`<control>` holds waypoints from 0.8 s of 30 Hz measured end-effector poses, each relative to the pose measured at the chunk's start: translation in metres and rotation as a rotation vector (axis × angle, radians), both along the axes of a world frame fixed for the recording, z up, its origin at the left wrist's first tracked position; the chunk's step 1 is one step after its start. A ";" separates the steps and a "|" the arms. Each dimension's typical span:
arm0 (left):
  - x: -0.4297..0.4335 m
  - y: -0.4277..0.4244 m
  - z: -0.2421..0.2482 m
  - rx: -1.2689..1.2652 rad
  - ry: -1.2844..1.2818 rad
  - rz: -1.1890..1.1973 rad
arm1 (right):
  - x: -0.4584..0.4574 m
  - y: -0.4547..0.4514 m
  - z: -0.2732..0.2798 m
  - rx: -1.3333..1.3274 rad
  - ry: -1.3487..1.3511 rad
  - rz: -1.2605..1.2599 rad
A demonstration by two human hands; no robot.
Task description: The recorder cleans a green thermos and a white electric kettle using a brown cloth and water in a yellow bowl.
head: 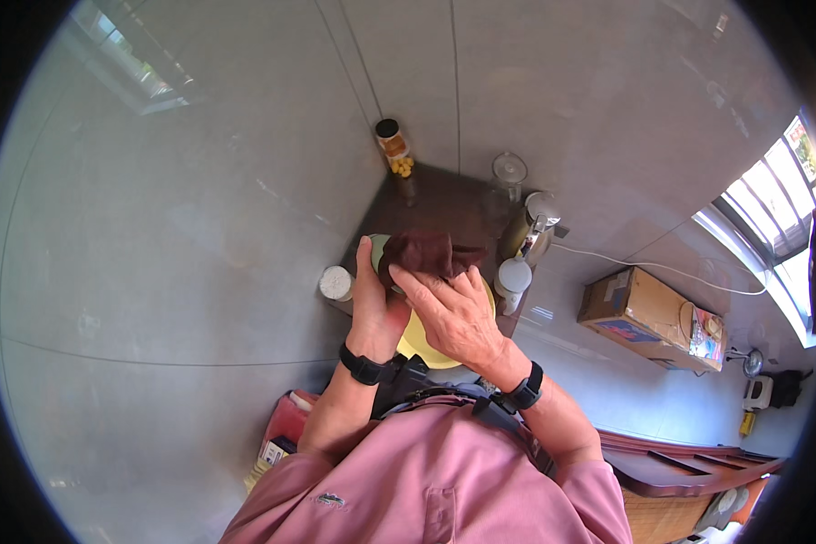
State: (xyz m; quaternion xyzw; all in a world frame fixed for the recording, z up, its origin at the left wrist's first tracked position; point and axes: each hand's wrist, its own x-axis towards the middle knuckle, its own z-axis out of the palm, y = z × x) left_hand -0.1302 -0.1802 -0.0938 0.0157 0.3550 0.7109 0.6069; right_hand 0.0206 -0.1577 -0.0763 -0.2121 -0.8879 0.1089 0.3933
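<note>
My left hand [375, 314] holds a pale green rounded object [379, 250], perhaps a cup; most of it is hidden. Draped over it is a dark brown cloth [421, 253], which my right hand [459, 316] grips and presses against the green surface. Both hands are above a yellow basin [425, 347], partly covered by them. Around the basin lies a dark brown tabletop [442, 197].
At the far corner stands a black-lidded jar [393, 139] with yellow pieces inside. To the right are a clear glass pitcher [508, 173], a metal kettle [537, 221] and a white-lidded container [514, 279]. A white-topped container [336, 283] sits left. Farther right lies a cardboard box [642, 316].
</note>
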 end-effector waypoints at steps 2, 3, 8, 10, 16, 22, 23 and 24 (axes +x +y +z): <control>0.003 0.003 0.005 0.011 0.046 0.045 | -0.002 0.006 -0.007 0.063 -0.056 -0.024; 0.000 0.002 0.000 0.011 0.045 0.045 | -0.007 0.006 -0.009 0.073 -0.004 -0.027; -0.009 0.001 -0.005 0.025 0.089 0.151 | -0.003 -0.005 -0.014 -0.238 0.074 -0.078; -0.012 0.003 -0.018 0.050 0.074 0.138 | -0.002 -0.009 -0.018 -0.291 0.090 -0.081; -0.003 0.005 -0.019 -0.016 0.027 0.145 | -0.007 -0.004 -0.009 -0.387 0.176 -0.065; -0.004 0.000 -0.016 0.005 0.045 0.068 | -0.010 -0.009 -0.006 -0.255 0.047 0.007; -0.004 -0.001 -0.016 0.004 0.067 0.083 | -0.007 -0.007 -0.002 -0.191 -0.024 -0.036; -0.004 -0.001 -0.016 0.002 0.090 0.098 | -0.005 -0.004 -0.003 -0.192 -0.025 -0.033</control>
